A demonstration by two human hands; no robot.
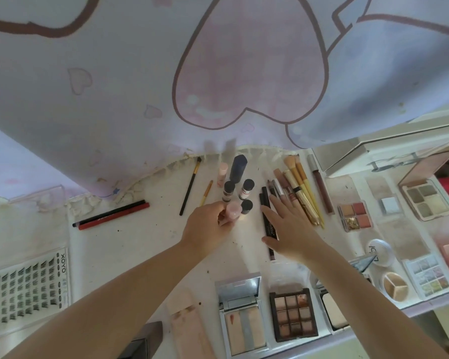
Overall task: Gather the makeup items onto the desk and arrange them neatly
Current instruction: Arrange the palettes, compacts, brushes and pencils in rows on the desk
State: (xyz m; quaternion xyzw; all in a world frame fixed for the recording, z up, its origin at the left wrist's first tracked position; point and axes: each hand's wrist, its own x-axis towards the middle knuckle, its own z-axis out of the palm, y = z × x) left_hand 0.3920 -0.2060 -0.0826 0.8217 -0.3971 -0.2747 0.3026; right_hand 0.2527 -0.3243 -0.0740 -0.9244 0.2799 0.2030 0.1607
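Note:
My left hand (208, 229) is closed around a small pink bottle (232, 211) standing at the front of a cluster of bottles: two black-capped vials (228, 190) (246, 189), a dark blue bottle (238, 168), a pale pink tube (222, 173) and a black cap (246, 206). My right hand (290, 229) hovers flat with fingers spread over black pencils (267, 224), beside a row of brushes (300, 190). Open eyeshadow palettes (293, 314) (355, 216) lie on the white desk (130, 244).
Red and black pencils (112, 215) lie at the left, two thin brushes (191, 185) at centre. A lash tray (24, 291) fills the lower left. Compacts and a powder jar (380, 252) crowd the right. A heart-print curtain (244, 73) hangs over the desk's far edge.

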